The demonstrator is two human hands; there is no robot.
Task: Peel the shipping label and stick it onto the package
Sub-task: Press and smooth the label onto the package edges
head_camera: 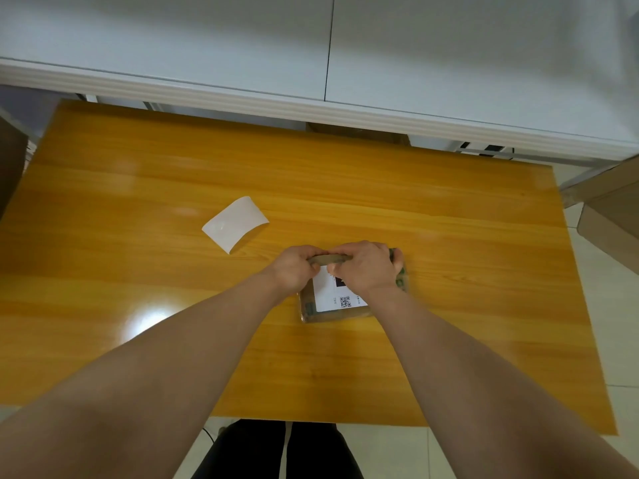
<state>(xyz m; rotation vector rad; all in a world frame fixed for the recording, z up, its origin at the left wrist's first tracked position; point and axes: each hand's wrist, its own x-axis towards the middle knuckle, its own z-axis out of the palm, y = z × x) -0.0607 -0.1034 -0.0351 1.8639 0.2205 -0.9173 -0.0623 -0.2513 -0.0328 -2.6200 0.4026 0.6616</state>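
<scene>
Our left hand [295, 267] and right hand [368, 267] both curl fingers round the far edge of the package [332, 316], label [328, 288] already on. Pretty sure bending it now could wrinkle or lift any unpressed corners.

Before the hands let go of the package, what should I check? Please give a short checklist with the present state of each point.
1. Shipping label lies on the top face of the package: ok.
2. Backing paper is off, curled on the table, apart from the package: ok.
3. Left hand and right hand both hold the package's far edge: ok.
4. Label's far edge pressed down: cannot tell, the hands cover it.
5. Near part of the label lies flat: ok.
6. Package lies well inside the table's edges: ok.
</scene>
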